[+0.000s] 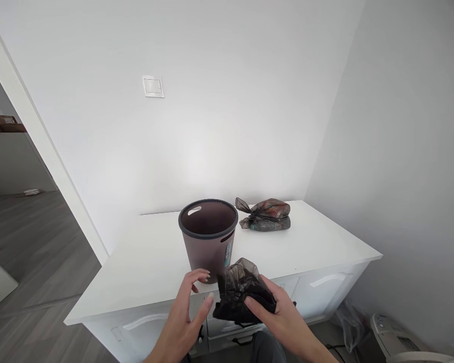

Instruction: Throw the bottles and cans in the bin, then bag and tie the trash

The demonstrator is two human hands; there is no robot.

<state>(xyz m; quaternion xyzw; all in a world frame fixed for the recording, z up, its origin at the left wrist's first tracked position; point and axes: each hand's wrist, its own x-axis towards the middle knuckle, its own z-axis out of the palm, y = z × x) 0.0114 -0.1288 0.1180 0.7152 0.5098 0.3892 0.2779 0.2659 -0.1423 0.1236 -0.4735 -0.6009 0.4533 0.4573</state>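
My right hand (274, 312) grips a crumpled black plastic bag (244, 292) in front of the cabinet's edge, thumb on top of it. Just left of the bag, my left hand (187, 312) has its thumb and fingers apart and holds nothing. Behind both hands a mauve-brown trash can (208, 252) with a dark rim and cut-out handles stands upright on the white cabinet top. A tied dark plastic bag (268, 214), with something reddish showing through, lies to the right of the can near the wall.
The white cabinet top (147, 272) has doors and dark handles below its front edge. A light switch (153, 86) is on the wall. On the floor at right are a clear plastic bag (350, 325) and a pale appliance (395, 338). A doorway opens at left.
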